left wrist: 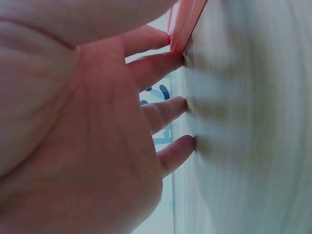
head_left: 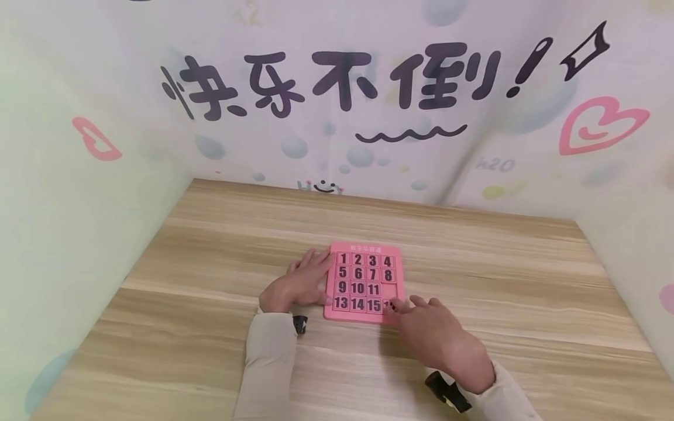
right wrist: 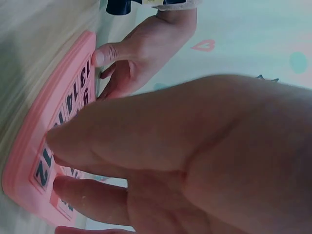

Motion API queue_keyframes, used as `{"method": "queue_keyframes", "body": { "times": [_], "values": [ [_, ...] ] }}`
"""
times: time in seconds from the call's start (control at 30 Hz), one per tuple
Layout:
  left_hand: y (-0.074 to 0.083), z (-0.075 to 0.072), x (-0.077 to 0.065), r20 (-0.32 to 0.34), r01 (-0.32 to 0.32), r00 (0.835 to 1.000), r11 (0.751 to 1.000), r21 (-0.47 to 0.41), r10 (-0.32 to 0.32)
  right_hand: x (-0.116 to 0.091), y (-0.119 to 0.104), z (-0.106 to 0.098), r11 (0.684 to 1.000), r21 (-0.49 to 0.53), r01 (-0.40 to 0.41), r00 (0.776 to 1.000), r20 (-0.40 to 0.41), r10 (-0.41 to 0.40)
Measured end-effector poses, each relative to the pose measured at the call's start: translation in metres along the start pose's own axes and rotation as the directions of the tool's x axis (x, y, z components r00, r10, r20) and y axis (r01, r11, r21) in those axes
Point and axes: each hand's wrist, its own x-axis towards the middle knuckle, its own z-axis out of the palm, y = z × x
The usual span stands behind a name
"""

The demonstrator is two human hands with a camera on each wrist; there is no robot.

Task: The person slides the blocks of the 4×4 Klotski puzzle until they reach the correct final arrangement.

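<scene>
Wooden table [head_left: 210,327]; only right wrist view shows tile 12 [right wrist: 43,170] beside fingers [right wrist: 68,134].

A small play or recording booth: a wooden desk [head_left: 474,304] boxed in by pastel walls [head_left: 79,234] printed with bubbles, pink hearts [head_left: 597,126] and large Chinese lettering [head_left: 337,82] at top

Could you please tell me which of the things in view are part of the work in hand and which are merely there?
In use:
- pink number puzzle, flat on the table
- tile 12 in its bottom-right slot, under the right hand's fingertips
- left hand, steadying the puzzle's left edge
- right hand

Merely there:
- wooden table
- printed backdrop with hearts and lettering
</scene>
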Motion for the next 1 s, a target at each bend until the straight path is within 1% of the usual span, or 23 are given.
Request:
{"method": "queue_keyframes", "body": {
  "times": [0.23, 0.43, 0.67, 1.0],
  "values": [
    [-0.001, 0.002, 0.002, -0.003, -0.005, 1.0, 1.0, 0.003, 0.005, 0.001, -0.004, 0.002, 1.0, -0.003, -0.027, 0.999, 0.045, 0.027],
    [0.0, 0.001, 0.003, -0.003, -0.012, 1.0, 1.0, 0.01, 0.012, 0.002, -0.003, 0.002, 0.999, 0.006, -0.033, 0.998, 0.053, 0.033],
    [0.002, 0.0, 0.002, 0.006, -0.003, 1.0, 1.0, 0.011, 0.003, 0.006, 0.002, 0.0, 0.998, 0.055, -0.036, 0.998, 0.057, 0.033],
    [0.0, 0.0, 0.0, 0.009, -0.002, 1.0, 1.0, 0.007, 0.002, 0.011, 0.007, 0.003, 0.995, 0.097, -0.037, 0.997, 0.069, 0.03]
  ]
}}
